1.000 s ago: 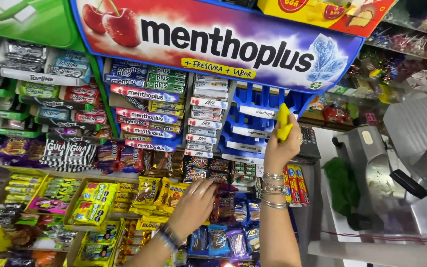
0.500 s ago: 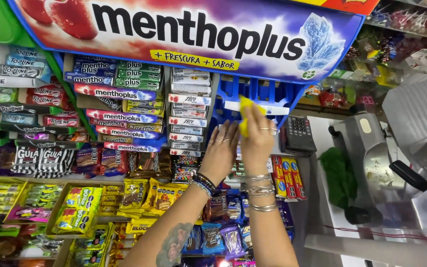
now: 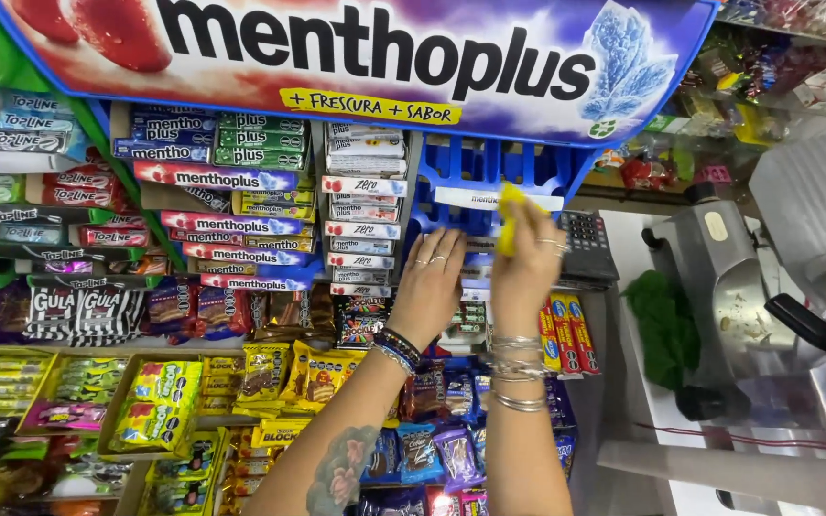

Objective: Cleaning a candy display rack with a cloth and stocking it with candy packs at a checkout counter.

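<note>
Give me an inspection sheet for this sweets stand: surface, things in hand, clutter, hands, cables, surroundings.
Surface: blue plastic display rack, upper right slots mostly bare.
Things in hand: small yellow packet pinched in the right hand at the rack; white packets under the left hand.
Clutter: stacked candy rolls to the left, bagged sweets and yellow boxes below.
Hands: left hand flat on the rack, fingers spread; right hand closed on the packet, bangles on the wrist.
Cables: thin red cord at lower right.
Surroundings: calculator, metal slicing machine, green cloth.
</note>
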